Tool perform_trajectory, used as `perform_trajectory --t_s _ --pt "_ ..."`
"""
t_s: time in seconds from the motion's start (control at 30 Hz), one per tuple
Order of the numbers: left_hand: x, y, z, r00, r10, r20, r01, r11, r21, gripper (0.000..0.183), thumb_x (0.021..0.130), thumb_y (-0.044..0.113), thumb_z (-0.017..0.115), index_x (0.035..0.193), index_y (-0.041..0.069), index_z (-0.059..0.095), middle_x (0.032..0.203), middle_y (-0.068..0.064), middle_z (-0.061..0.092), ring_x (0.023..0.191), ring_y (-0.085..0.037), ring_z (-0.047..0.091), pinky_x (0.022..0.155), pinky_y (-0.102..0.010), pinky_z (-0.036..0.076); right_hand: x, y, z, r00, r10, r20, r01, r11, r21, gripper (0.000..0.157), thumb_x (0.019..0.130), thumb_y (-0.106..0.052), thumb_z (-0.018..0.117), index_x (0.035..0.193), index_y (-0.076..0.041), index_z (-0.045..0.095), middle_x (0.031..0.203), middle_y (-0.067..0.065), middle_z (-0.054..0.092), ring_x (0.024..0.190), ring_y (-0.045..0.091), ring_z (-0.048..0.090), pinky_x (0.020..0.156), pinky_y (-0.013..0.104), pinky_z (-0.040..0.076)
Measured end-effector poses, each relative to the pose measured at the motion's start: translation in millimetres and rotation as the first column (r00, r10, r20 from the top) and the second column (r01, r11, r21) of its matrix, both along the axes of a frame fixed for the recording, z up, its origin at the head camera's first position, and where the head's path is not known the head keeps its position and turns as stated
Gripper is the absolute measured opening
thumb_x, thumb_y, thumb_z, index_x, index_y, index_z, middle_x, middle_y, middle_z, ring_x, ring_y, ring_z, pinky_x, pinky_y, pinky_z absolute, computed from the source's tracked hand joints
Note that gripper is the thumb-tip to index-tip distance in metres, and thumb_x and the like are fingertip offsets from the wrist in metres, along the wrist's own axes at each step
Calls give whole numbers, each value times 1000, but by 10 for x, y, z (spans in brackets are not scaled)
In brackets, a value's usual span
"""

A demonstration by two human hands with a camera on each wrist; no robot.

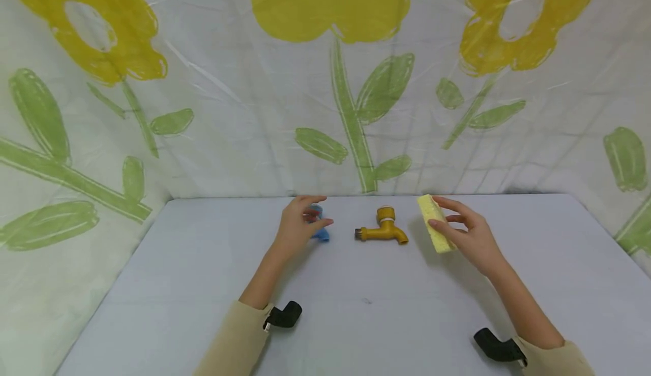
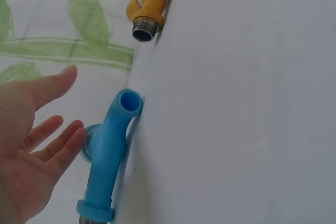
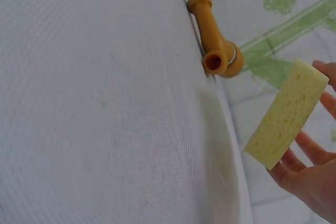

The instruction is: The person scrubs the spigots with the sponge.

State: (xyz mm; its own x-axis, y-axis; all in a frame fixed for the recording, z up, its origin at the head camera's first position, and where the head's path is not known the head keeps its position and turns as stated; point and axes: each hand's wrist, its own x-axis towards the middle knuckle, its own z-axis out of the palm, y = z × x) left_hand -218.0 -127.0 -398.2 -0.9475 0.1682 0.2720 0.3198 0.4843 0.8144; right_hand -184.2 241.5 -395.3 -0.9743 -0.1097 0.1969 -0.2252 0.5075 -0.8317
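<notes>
The yellow sponge [image 1: 435,223] is lifted off the white table [image 1: 356,308] in the right hand [image 1: 470,234], its fingers curled round the far edge, and in the right wrist view it hangs clear of the cloth, touching nothing else. Just beside it, to its left, the yellow tap [image 1: 382,230] lies on its side, untouched; no wiping of it appears to have begun. Beyond that, the left hand [image 1: 297,223] is spread, fingers straight, just beside the blue tap [image 2: 107,166] without closing on it. Nearer the person the table lies bare and wide. The far edge runs close behind all three things, where the flowered sheet [image 1: 203,82] rises.
</notes>
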Motion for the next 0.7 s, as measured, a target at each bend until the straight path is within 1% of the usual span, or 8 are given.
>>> perform_trajectory --t_s 0.13,0.27,0.37,0.53,0.7 --pt "21 -176 7 999 34 -18 -34 999 -12 51 88 5 86 136 0 69 134 -25 62 109 -38 71 96 -48 62 8 -51 28 1000 13 6 -13 1000 -2 56 103 -24 72 155 -13 54 160 13 49 119 23 55 81 17 55" --pt "61 -341 22 997 65 -31 -66 997 -42 51 87 7 87 135 1 70 137 -23 63 112 -40 70 98 -53 60 19 -102 60 1000 22 21 -22 1000 -14 56 103 -25 72 155 -13 54 161 13 48 123 33 56 79 18 56" --pt "85 -453 21 997 78 -18 -79 996 -50 52 87 7 87 135 0 69 136 -22 64 115 -42 68 100 -56 57 14 -142 75 999 29 24 -28 999 -33 56 103 -25 73 154 -13 55 161 13 48 123 37 57 77 20 58" --pt "102 -609 -20 996 72 45 -68 994 -83 51 90 9 85 137 0 67 133 -23 65 118 -44 66 102 -58 55 -21 -223 91 999 42 22 -40 998 -54 55 102 -23 73 153 -12 56 160 14 48 122 39 57 74 22 60" --pt "106 -707 -79 991 39 126 -26 994 -102 45 93 12 82 135 -1 68 133 -24 66 118 -45 66 102 -56 57 -55 -312 111 998 56 15 -55 997 -58 54 102 -23 74 152 -12 57 159 14 50 122 39 58 73 22 60"
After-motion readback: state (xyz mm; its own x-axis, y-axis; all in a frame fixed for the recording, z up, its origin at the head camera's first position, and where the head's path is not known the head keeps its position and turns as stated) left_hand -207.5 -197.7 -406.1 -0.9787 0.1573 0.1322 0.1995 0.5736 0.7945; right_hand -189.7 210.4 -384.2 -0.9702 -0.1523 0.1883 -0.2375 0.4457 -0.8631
